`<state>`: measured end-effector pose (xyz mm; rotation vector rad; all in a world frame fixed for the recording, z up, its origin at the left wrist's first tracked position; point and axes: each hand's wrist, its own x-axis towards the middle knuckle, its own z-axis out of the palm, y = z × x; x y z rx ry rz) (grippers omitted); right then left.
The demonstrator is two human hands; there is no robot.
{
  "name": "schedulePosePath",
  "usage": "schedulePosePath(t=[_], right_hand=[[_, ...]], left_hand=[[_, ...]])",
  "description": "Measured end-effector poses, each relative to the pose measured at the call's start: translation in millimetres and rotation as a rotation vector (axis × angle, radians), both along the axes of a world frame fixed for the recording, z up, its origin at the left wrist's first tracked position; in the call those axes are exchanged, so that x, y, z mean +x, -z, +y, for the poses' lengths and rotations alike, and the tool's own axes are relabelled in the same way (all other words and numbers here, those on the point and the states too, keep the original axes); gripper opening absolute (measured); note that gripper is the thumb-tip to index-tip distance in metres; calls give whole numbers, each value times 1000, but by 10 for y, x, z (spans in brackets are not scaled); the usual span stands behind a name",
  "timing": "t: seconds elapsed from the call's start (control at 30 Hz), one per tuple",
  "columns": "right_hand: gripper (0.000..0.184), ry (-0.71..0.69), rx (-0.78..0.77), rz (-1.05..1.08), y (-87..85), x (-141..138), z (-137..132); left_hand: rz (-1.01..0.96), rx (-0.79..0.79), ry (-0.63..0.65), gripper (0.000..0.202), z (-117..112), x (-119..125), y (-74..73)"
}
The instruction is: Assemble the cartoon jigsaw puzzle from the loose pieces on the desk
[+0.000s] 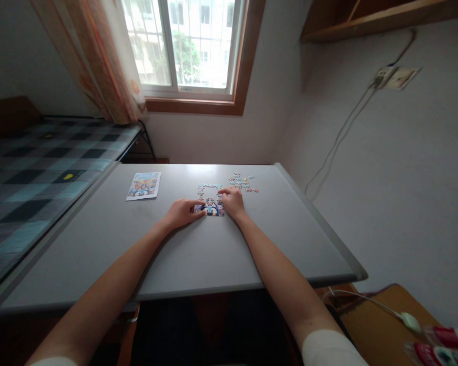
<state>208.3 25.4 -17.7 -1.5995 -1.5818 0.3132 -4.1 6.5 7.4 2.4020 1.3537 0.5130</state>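
Observation:
A partly joined jigsaw puzzle lies on the grey table, its lower rows filled with a blue and white picture and its upper part a frame of border pieces around a bare middle. My left hand rests at the puzzle's lower left edge, thumb and fingers apart, fingertips touching it. At the upper right side of the puzzle is my right hand, its fingers bent and close together; what lies between the fingertips is too small to make out. Loose puzzle pieces are scattered just beyond the right hand.
A printed picture sheet lies on the table to the left. A bed with a checked cover stands at left. Cables hang from a wall socket on the right. Red-labelled bottles lie at lower right.

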Motion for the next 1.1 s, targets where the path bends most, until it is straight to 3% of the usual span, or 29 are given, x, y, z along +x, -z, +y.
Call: schedulePosePath(t=[0.27,0.83,1.1], right_hand=[[29,-4,-17,-9,-27,-11,-21],[29,-14,31,35,-13,17,-5],[32,110,98,178,38,178,95]], left_hand=[[18,-15,-4,48,-26,12,-51],[-8,5,11,48,15,-4,26],[2,5,9,46,26,-14,50]])
